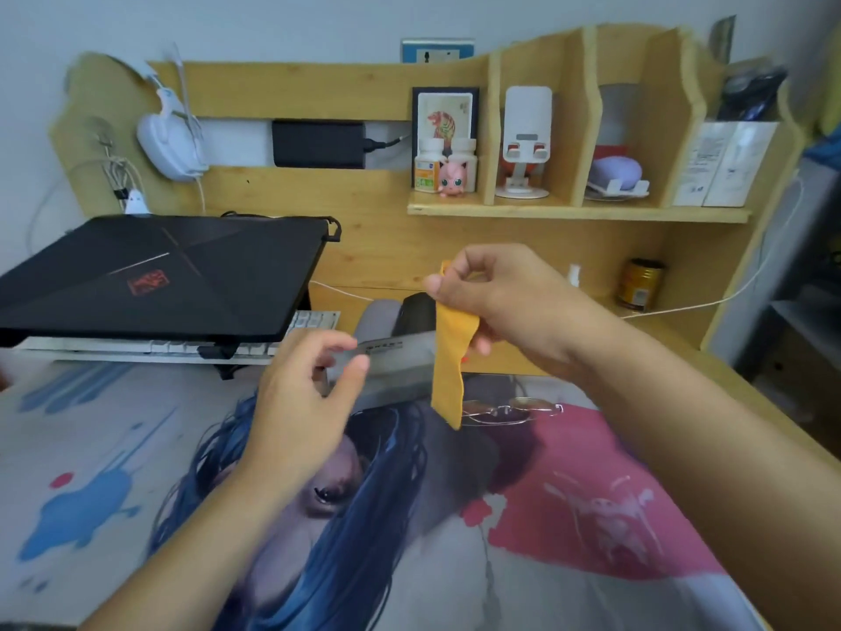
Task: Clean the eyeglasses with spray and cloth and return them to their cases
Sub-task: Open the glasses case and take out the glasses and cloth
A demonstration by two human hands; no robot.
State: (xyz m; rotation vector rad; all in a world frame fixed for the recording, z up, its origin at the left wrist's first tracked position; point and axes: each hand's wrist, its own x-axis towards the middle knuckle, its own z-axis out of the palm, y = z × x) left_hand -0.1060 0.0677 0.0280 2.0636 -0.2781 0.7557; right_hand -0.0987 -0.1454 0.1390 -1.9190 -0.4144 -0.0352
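Above the printed desk mat (136,448) that covers the wooden tabletop (646,371), both bare hands are raised in front of the camera. The right hand (500,302) pinches the top edge of a soft orange-yellow cleaning cloth (450,357) between thumb and fingers, and the cloth hangs straight down in a narrow strip. Its lower tip dangles just in front of a pair of thin gold-rimmed metal eyeglasses (512,409), which lie on the pink part of the mat, apart from either hand.

The left hand (309,393) has its fingers loosely curled near the end of a flat grey rectangular eyeglass case (391,366); the thumb and forefinger look to be at its edge, but motion blur keeps me from telling whether they actually grip it. The hanging cloth crosses the case's right end. Behind the case a dark rounded object (414,316) rests on the tabletop, too hidden to identify.

To the left a closed black laptop with a red emblem (154,275) sits raised over a white keyboard (255,343). Along the back, a wooden shelf unit (578,211) holds a framed tiger picture (445,116), two white pill bottles (428,168), a small pink figurine (451,177) and a white phone stand (525,143). A gold tin can (639,284) stands beneath the shelf on the right, and white headphones (170,138) hang at the upper left.
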